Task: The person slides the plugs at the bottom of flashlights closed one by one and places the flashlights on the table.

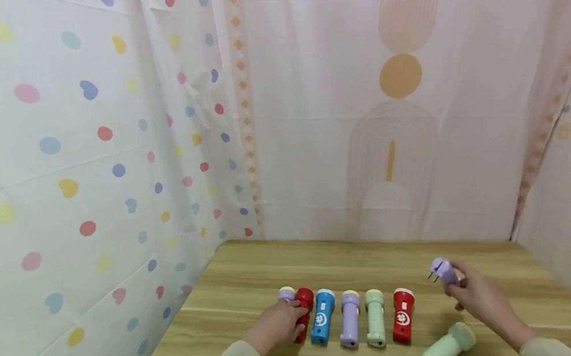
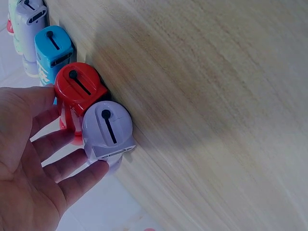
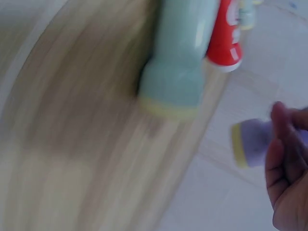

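Note:
My left hand (image 1: 277,325) rests over a red flashlight (image 1: 305,296) and a purple flashlight (image 1: 286,292) at the left end of a row. In the left wrist view its extended fingers (image 2: 79,180) touch the two side by side, whose tail ends, each with a black slot, face the camera. On the right, my right hand (image 1: 481,299) holds another purple flashlight (image 1: 444,271) raised above the table, with metal prongs sticking out of its end. Its yellow-rimmed head shows in the right wrist view. Below that hand a pale green flashlight (image 1: 449,347) lies at an angle.
The row continues rightward with a blue flashlight (image 1: 323,316), a purple one, a pale green flashlight (image 1: 375,316) and a red one with a white emblem. They lie on a wood-grain table (image 1: 252,262). Patterned curtains (image 1: 308,141) hang around its back and sides.

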{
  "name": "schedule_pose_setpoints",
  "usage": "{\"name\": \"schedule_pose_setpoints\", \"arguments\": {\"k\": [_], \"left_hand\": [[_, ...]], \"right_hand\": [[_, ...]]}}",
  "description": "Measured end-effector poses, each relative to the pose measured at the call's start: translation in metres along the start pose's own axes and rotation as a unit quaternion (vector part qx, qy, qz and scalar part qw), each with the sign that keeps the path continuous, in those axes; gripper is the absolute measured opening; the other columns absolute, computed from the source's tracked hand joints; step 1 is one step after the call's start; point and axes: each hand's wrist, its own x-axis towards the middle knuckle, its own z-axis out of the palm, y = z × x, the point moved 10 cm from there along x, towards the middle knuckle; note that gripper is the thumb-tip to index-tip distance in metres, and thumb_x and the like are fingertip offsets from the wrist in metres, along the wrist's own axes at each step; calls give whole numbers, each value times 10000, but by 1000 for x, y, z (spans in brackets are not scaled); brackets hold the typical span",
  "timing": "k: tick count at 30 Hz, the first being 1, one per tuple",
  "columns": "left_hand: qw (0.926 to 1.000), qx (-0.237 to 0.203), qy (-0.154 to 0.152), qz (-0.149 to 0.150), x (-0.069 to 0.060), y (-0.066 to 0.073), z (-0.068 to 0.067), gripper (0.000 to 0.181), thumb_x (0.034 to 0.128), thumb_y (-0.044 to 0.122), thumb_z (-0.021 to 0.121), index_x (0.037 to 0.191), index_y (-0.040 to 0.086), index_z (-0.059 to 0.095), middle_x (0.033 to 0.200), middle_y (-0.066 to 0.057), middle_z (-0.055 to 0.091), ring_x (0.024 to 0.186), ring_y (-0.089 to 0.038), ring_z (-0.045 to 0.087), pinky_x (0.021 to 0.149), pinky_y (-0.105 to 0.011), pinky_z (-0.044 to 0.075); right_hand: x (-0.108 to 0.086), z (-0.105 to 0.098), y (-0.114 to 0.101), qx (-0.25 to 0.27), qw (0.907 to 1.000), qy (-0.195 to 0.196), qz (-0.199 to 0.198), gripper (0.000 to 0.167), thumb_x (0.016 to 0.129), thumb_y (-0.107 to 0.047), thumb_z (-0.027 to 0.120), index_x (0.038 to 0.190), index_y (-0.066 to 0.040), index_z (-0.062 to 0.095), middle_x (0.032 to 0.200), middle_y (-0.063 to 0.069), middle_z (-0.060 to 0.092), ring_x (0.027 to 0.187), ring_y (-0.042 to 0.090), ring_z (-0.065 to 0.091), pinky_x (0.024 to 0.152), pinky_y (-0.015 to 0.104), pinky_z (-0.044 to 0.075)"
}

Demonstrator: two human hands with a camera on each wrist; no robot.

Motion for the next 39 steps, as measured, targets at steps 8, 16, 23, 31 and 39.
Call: {"name": "schedule_pose_setpoints", "arguments": {"k": [8, 16, 23, 31, 39], "left_hand": [[9999, 87, -101, -80, 2, 0, 3, 347, 923, 280, 695, 1235, 128, 697, 1276, -111, 647, 1117, -316, 624, 921, -423, 527], [10000, 0, 21, 27, 2, 5, 4, 336, 914, 257, 706, 1218, 114, 702, 1263, -122, 651, 1091, -329, 634, 877, -435, 547], [10000, -26, 36, -45, 0, 1, 3, 337, 900, 244, 722, 1209, 111, 703, 1258, -125, 651, 1075, -344, 635, 842, -463, 558], [9999, -131, 50, 4, 2, 2, -1, 344, 886, 232, 736, 1199, 93, 702, 1254, -128, 652, 1085, -328, 639, 861, -471, 546], [9993, 10, 293, 226, 4, 8, -8, 217, 866, 255, 749, 1020, 106, 716, 1057, -93, 684, 922, -264, 661, 764, -441, 560]], "right_hand": [[11, -7, 13, 3147, 9362, 1338, 815, 463, 970, -61, 621, 1396, -90, 443, 842, -77, 735, 604, 101, 691, 577, 215, 533], [9, 6, 18, 5009, 8477, 1405, 1034, 270, 1073, -173, 334, 1263, -254, 508, 827, -116, 696, 635, 98, 704, 584, 206, 541], [16, 22, 26, 4031, 8822, 1702, 1738, 290, 957, -306, 674, 1096, -116, 505, 808, -64, 610, 648, 41, 617, 585, 205, 525], [21, 52, 12, 4571, 8619, 767, 2055, 603, 1014, -166, 516, 1450, 91, 188, 1190, 191, 514, 714, 69, 640, 679, 233, 549], [26, 75, -10, 5303, 8242, -28, 1985, 591, 1082, -278, 294, 1517, 85, 123, 894, -80, 637, 835, 73, 653, 741, 242, 495]]}}
